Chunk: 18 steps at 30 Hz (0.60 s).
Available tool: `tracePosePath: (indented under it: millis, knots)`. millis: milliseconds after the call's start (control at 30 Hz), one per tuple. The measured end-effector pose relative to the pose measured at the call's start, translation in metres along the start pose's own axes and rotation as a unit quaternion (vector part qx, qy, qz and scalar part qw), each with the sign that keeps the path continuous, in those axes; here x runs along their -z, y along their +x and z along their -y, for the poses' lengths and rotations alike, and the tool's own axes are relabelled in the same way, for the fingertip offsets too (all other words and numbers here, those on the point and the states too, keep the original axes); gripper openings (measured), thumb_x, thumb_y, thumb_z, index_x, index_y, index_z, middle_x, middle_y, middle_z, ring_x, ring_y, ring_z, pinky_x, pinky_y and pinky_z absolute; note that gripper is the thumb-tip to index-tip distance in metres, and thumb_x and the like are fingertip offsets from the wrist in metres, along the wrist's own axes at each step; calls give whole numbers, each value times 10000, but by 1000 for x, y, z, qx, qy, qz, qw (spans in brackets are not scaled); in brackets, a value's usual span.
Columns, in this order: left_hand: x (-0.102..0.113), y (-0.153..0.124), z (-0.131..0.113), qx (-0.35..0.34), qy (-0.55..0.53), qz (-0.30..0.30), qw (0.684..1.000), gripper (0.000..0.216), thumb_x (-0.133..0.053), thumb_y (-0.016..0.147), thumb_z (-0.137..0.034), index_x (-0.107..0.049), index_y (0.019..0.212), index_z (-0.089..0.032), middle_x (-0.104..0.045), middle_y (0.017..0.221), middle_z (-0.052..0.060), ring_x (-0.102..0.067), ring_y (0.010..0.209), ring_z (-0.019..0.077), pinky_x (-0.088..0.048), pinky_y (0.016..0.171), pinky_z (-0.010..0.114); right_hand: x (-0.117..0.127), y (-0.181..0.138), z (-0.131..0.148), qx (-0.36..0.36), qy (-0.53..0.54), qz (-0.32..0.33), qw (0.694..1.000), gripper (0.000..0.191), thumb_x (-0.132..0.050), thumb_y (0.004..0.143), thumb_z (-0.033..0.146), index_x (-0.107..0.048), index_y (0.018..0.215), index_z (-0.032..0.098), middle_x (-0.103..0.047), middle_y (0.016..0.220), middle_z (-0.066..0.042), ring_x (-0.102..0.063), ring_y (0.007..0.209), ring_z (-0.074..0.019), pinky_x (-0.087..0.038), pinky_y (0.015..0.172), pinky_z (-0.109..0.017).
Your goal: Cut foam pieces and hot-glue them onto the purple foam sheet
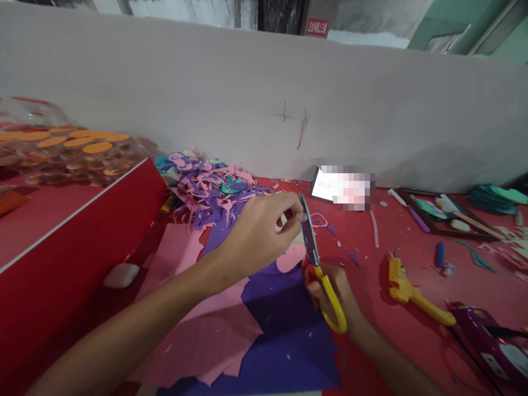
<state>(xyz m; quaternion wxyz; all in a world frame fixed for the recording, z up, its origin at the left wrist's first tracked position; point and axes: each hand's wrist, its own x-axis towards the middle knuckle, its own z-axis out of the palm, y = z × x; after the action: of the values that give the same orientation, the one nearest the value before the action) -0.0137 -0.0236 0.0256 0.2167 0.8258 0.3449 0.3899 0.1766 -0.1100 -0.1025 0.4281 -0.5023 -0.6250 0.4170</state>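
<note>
- Your right hand (pixel 333 286) is closed around the handles of metal-bladed scissors with a bright yellow handle loop (pixel 310 236); the blades point up and away from you, above the red counter (pixel 357 247).
- Your left hand (pixel 268 223) is raised just beside the blades, its fingers bent toward the thumb; you cannot tell from this view whether they grip anything.
- Below that hand you have a rounded, flat pink piece (pixel 291 259), close to the scissors.
- Under your forearms lie a jagged-edged, flat pink sheet (pixel 206 330) and, partly beneath it, a broad dark purple sheet (pixel 289 341).
- Beyond your left hand, a tangled heap of pink and purple strips (pixel 210 192) lies near the white partition (pixel 206 93).
- To your right, a yellow glue gun (pixel 398 280) lies on the counter, well apart from the scissors.
</note>
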Motion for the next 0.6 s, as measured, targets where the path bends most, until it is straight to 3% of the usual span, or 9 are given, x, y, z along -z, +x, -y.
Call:
tracePosePath:
  millis: [400,600]
  knots:
    - [-1,0,0,-24,15,-7,1000,131,-551,865,-82,-598,779,-169,-635,713,-28,-542,643,91,-418,638,235,-2,-1,-2,-2,-8,-5,1000,665,-508,825,856,-511,665,211,-450,485,48,-410,409,-104,-285,429,-248]
    - [3,5,12,20,46,-2,999,125,-553,904,-128,-655,847,-174,-693,778,-16,-578,675,103,-412,646,244,15,8,-2,-10,-96,-54,994,582,-521,835,786,-530,707,219,-456,497,45,-414,447,-123,-294,446,-253]
